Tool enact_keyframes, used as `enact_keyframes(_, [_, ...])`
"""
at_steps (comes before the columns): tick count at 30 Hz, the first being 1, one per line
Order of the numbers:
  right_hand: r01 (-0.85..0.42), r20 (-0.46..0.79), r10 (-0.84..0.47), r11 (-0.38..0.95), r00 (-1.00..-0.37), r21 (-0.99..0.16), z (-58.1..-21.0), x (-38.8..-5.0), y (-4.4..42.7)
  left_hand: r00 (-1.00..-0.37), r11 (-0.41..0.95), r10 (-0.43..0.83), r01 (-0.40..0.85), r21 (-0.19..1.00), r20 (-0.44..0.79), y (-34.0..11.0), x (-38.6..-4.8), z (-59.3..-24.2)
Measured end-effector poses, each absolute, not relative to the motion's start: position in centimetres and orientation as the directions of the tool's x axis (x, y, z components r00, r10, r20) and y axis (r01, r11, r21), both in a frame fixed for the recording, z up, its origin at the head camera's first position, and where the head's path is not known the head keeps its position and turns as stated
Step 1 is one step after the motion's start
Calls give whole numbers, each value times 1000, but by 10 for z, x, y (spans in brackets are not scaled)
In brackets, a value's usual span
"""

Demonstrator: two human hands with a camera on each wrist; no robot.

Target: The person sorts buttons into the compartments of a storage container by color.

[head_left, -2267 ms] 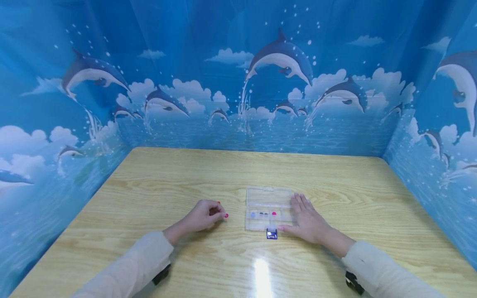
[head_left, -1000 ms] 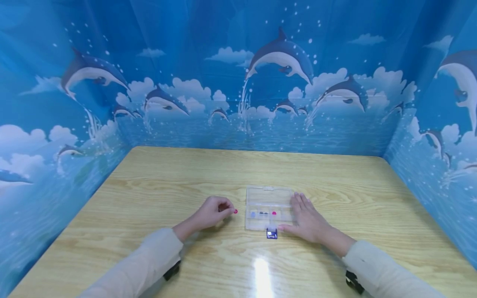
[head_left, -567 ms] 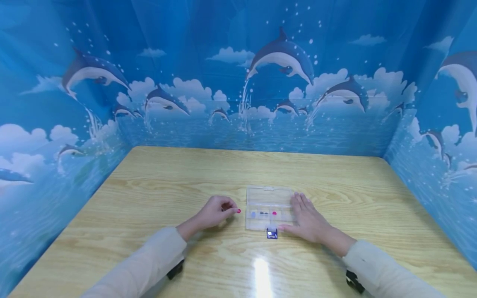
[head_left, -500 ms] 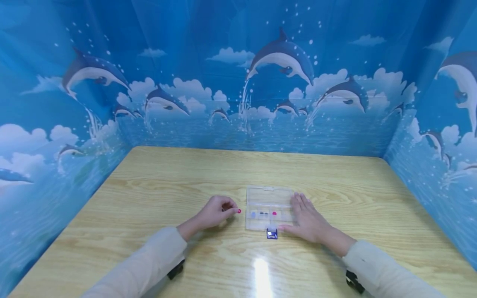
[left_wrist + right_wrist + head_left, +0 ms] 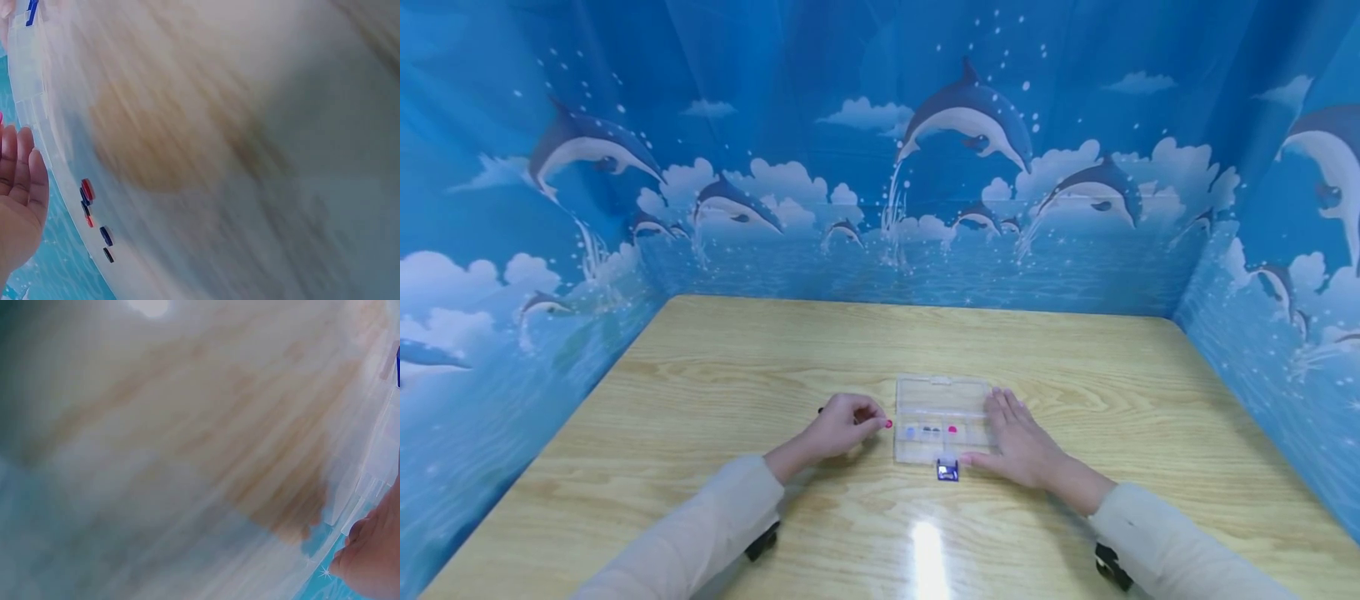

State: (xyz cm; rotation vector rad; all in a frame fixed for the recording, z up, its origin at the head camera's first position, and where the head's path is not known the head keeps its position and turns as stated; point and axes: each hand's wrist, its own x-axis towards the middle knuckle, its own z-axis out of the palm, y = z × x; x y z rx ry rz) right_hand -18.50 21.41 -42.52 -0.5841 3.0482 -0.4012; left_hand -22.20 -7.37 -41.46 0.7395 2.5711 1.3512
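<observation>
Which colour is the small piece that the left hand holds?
Pinkish red; the small piece shows best in the head view.

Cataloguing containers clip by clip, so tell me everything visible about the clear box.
The clear box looks like plastic and sits open on the table, its lid folded back on the far side. Its divided inside holds a pale blue piece, dark pieces and a red piece. A blue tab shows at its near edge; the right hand rests against its right side.

Curtained-off workspace, room type indeterminate: wood-grain table (image 5: 737,342) enclosed on three sides by blue backdrop (image 5: 820,50) printed with leaping dolphins (image 5: 970,102), clouds (image 5: 861,113), sea (image 5: 805,271).
</observation>
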Motion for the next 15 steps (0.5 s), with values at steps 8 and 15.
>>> enact_keyframes(8, [-355, 28, -360, 900, -932, -252, -427, -186, 214, -869, 466, 487, 343, 816, 87, -67, -223, -412])
enact_keyframes(15, [-354, 25, -359, 901, -933, -253, -427, -187, 214, -878, 489, 474, 322, 811, 62, -60, -223, -410])
